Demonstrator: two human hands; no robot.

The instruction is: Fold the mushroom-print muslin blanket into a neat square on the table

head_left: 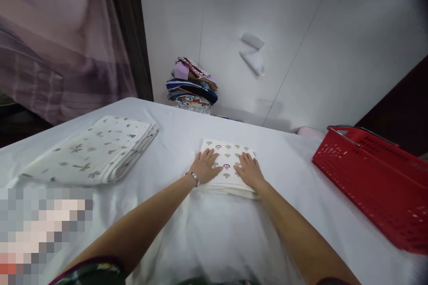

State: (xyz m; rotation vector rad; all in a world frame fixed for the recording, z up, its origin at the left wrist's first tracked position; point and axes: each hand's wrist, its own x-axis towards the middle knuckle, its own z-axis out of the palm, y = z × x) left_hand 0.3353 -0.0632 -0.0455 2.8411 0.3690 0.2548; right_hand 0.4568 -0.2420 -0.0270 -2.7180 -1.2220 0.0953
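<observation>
A small folded white cloth printed with grey and red mushrooms lies flat under both hands, its long axis running away from the person. The left hand and right hand rest on it side by side, palms down, fingers spread, gripping nothing. A red plastic basket sits well to the right hand's right.

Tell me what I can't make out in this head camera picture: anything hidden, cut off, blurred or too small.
All in the head view:
- Folded white mushroom-print cloth: partly covered by the left hand and right hand, both flat on it.
- Red plastic basket: its far end is cut off by the right edge.
- Lower left corner: a pixelated block hides what lies there.
- Pile of colourful folded fabrics: too small to tell the pieces apart.
</observation>
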